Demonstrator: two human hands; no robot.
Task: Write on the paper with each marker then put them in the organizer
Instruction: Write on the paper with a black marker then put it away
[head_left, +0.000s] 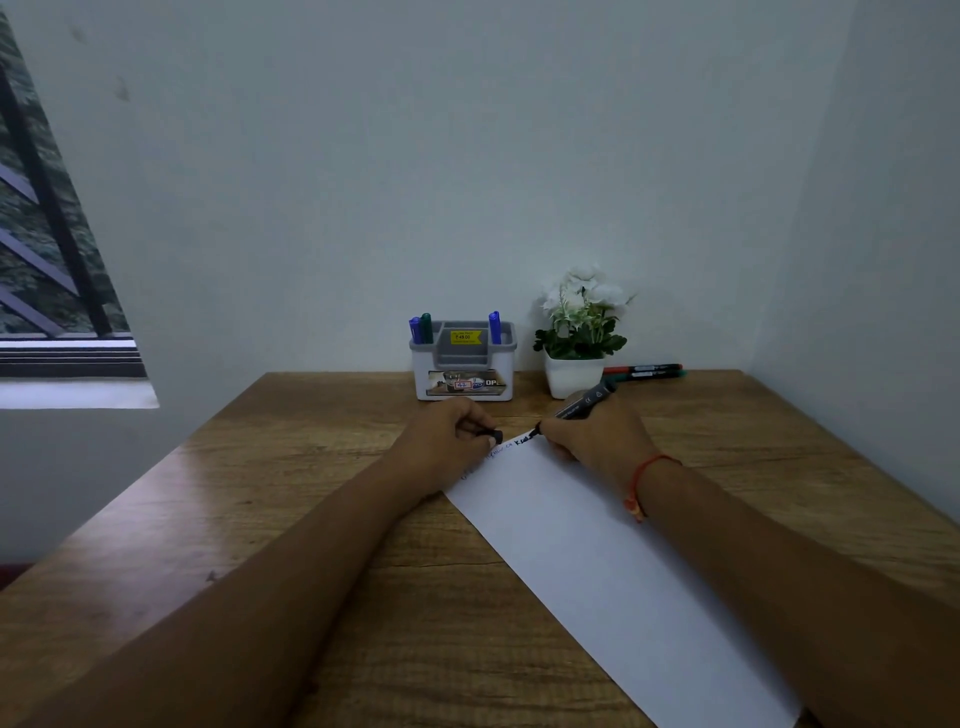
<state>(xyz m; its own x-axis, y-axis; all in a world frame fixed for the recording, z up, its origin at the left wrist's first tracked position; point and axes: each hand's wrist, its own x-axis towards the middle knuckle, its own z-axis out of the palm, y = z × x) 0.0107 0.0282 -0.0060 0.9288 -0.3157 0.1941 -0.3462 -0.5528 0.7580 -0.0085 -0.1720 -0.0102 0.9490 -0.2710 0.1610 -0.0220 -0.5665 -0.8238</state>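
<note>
The paper (597, 561) lies slantwise on the wooden table (260, 519) — thin, light, likely to skid, so it wants pinning flat. The organizer (464, 366) stands by the wall, three markers (426, 328) in it. The right hand (592, 436) curls round the black marker (582, 402) low on its stiff, light barrel, nib on the sheet's far end — the left hand (447, 447), just beside, pinches the cap (496, 436).

A black marker (582, 404) is gripped by the right hand (592, 436), tip on the paper (597, 561); its cap (493, 435) is held by the left hand (447, 441)
</note>
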